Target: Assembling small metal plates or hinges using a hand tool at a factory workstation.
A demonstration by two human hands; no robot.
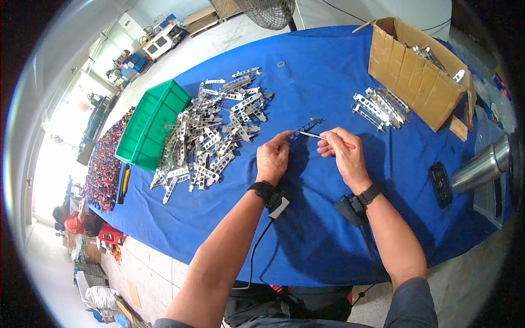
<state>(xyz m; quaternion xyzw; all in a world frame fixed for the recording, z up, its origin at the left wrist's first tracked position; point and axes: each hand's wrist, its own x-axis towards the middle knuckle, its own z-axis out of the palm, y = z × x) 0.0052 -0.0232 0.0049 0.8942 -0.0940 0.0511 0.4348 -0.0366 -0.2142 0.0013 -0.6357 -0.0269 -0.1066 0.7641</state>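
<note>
Near the middle of the blue-covered table, my left hand [272, 159] is closed, its thumb and forefinger pinching the near end of a slim metal bracket [307, 126] with a row of holes. My right hand [345, 157] grips a thin tool with a red handle [350, 145] and a straight metal shaft. The shaft points left, its tip at the bracket close to my left fingertips; whether it touches cannot be made out. A large loose heap of similar brackets [213, 139] lies left of my hands. Farther right, a smaller group of brackets [381, 107] is laid side by side.
A green plastic bin [156, 123] stands tilted beside the heap. At the back right is an open cardboard box [415, 74] holding brackets. A steel cylinder [481, 167] and a black device [440, 185] are on the right. Cables trail from both wrist straps.
</note>
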